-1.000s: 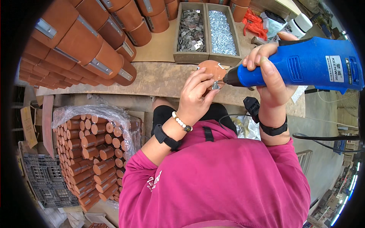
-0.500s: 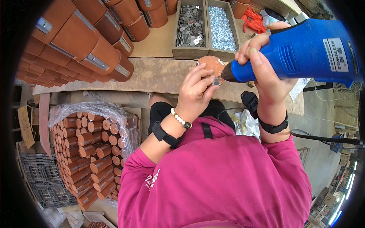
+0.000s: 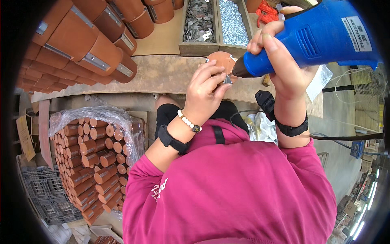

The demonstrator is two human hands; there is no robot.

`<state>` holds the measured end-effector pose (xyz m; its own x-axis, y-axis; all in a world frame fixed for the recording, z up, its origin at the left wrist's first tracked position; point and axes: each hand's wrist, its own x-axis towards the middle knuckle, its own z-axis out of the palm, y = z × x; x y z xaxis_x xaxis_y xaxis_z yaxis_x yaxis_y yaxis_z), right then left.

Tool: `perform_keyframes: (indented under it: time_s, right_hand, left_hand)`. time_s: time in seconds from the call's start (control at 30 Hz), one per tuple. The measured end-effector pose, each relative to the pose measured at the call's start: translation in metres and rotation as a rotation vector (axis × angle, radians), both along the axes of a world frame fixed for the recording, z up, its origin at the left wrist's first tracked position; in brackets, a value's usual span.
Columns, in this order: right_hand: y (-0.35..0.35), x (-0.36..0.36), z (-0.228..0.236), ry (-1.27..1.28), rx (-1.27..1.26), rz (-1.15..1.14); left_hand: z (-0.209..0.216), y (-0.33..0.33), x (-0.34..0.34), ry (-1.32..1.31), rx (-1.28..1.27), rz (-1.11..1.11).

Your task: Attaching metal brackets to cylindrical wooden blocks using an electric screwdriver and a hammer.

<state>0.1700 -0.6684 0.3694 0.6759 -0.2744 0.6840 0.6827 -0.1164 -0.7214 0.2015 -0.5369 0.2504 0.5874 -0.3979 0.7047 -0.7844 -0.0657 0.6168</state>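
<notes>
My right hand [image 3: 289, 67] is wrapped around a blue power tool [image 3: 310, 38], held nearly level over the bench. The tool's dark tapered nose [image 3: 240, 69] meets the edge of a terracotta-coloured cylinder [image 3: 222, 60], whose round end faces up. My left hand [image 3: 204, 84] grips that cylinder from its left side, fingers curled over the rim. Between left thumb and fingers a small grey metal clip [image 3: 228, 79] shows at the cylinder's edge, right by the nose. Other small metal pieces sit on the rim. The cylinder's lower part is hidden by my hand.
Similar cylinders [image 3: 91, 49] with metal strips are stacked at the left. Behind the work, one wooden box [image 3: 199, 49] holds grey metal pieces, another shiny small parts [image 3: 233, 24]. A plastic-wrapped pile of cylinders [image 3: 97, 150] stands lower left. A black cable [image 3: 345, 137] runs right.
Both hands, the tool and the cylinder appear slightly further left in the picture, as does the whole bench. The tool's nose stays at the cylinder's edge, and both grips are unchanged.
</notes>
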Motion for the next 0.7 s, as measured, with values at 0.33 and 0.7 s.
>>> perform_keyframes:
  time_s: [0.33,0.7]
  right_hand:
    - [-0.0012,-0.0013,0.0018,0.007,-0.059,0.068]
    - [-0.0044,0.0028,-0.0036,0.041,-0.052,0.081]
  left_hand:
    - [0.0019,-0.0019,-0.0003,-0.004,-0.012,0.009]
    - [0.0027,-0.0008,0.0011,-0.018,0.003,0.014]
